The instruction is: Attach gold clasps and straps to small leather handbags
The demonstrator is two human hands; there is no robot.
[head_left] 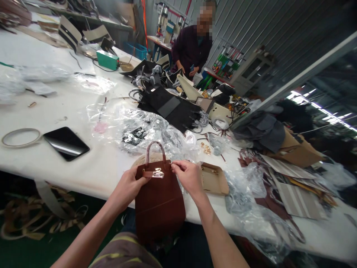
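A small brown handbag (pixel 160 208) leans at the table's front edge, its single top handle (pixel 155 143) wrapped in clear film. On its upper front is a shiny metal clasp (pixel 158 173) with a short brown strap. My left hand (pixel 131 184) grips the bag's upper left side, thumb on the strap beside the clasp. At the upper right corner, by the base of the handle, my right hand (pixel 186 175) is closed in a pinch; a tiny metallic bit shows at its fingertips, too small to name.
An open cardboard box (pixel 214 179) with small gold pieces sits right of the bag. Behind lie plastic bags of metal parts (pixel 135 136) and black bag pieces (pixel 170 106). A black phone (pixel 67 143) and tape ring (pixel 21 137) lie left. Another person (pixel 192 48) stands across the table.
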